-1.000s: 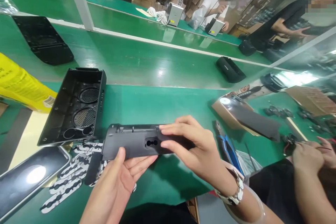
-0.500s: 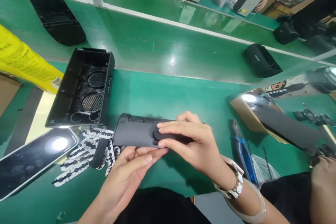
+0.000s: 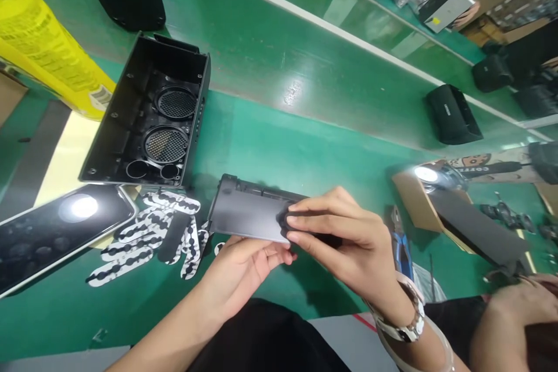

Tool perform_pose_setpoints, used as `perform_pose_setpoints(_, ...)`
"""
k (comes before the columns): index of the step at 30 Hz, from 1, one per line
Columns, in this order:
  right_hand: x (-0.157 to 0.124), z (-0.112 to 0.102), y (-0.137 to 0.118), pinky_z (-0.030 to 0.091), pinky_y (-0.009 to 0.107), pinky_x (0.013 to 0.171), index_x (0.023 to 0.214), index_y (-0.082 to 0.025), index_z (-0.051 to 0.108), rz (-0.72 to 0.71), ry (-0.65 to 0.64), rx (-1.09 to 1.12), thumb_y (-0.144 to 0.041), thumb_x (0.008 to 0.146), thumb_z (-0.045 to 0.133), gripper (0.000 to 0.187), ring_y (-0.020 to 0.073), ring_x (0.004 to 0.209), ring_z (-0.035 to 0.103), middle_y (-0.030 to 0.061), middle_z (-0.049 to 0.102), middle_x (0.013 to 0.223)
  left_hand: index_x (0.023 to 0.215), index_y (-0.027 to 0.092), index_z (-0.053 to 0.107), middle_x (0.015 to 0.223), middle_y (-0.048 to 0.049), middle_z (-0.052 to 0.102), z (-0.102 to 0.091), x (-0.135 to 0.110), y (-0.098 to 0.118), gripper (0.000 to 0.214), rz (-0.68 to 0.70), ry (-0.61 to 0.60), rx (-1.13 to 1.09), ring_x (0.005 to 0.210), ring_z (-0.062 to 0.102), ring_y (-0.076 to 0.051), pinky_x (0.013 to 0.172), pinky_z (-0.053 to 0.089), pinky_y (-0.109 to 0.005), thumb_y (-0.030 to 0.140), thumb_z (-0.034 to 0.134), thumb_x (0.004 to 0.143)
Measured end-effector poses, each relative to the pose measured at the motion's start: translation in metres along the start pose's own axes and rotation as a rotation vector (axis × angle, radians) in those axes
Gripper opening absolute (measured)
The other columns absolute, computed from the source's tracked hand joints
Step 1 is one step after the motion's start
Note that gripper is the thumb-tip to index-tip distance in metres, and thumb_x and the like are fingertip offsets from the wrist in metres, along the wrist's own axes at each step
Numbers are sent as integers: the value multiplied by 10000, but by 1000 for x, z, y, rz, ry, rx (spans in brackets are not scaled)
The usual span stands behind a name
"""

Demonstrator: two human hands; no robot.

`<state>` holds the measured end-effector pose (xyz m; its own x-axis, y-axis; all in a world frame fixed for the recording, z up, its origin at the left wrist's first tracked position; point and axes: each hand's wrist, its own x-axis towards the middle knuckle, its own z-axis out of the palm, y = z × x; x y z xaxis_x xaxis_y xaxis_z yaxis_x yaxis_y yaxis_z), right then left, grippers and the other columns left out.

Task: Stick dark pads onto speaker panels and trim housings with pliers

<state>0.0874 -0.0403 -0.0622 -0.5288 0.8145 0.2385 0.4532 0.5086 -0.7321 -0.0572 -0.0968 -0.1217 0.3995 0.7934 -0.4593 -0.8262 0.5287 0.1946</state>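
A flat black plastic panel (image 3: 248,209) is tilted in front of me above the green bench. My left hand (image 3: 248,270) holds its near edge from below, fingers curled under it. My right hand (image 3: 349,235) pinches a black strip with a rounded end (image 3: 282,221) against the panel's face; most of the strip is hidden by the fingers. Left of the panel lie several black-and-white backing strips (image 3: 126,253), with a similar black rounded strip (image 3: 173,237) on top. Behind them an open black speaker housing (image 3: 117,110) shows two round mesh grilles inside.
A phone (image 3: 47,238) lies at left, near a yellow bag (image 3: 47,35). Blue-handled pliers (image 3: 401,250) and a cardboard box (image 3: 416,203) stand at right. Black casings (image 3: 453,113) sit farther back. Another person's hand (image 3: 523,302) is at lower right; someone works across the bench.
The view has shifted, so the panel and both hands appear farther right. My left fingers have curled more under the panel's edge. My right hand still pinches the strip against the panel.
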Motion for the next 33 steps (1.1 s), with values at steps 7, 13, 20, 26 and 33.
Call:
perform_pose_setpoints(7,-1,-1,1,429,360,687,864,-197,709,-46,-26,-37,-96,729,704,169,169,775,561,40,672,946,755,108,646,697,-45,599,-4,6,-5,32,-71,-27,-55,708,559,-128,717,473,-258,117,622,737)
perform_pose_setpoints(13,-2,-1,2,422,355,695,916,-202,703,-81,-64,-75,-76,750,677,210,169,808,529,41,645,985,813,110,640,739,-51,615,-4,8,-4,80,-46,-45,-14,701,560,-124,697,472,-245,116,615,737)
perform_pose_setpoints(20,-2,-1,0,420,348,690,875,-198,703,-49,-89,-59,-118,775,660,135,158,789,505,49,597,943,808,124,624,670,-20,563,0,17,-3,78,-63,-185,-2,601,504,-90,637,466,-213,191,598,776)
perform_pose_setpoints(26,-2,-4,2,431,319,671,877,-172,700,0,-76,9,-112,771,662,128,147,776,506,55,584,911,867,128,631,724,-23,576,-4,19,-4,106,-33,-173,35,590,498,-84,654,486,-230,193,572,806)
perform_pose_setpoints(33,-6,0,5,421,344,708,930,-194,702,-56,-46,-31,-123,781,662,170,164,808,511,56,591,946,735,106,623,622,-9,549,-16,16,-7,94,-56,-178,40,568,520,-105,660,527,-288,191,655,711)
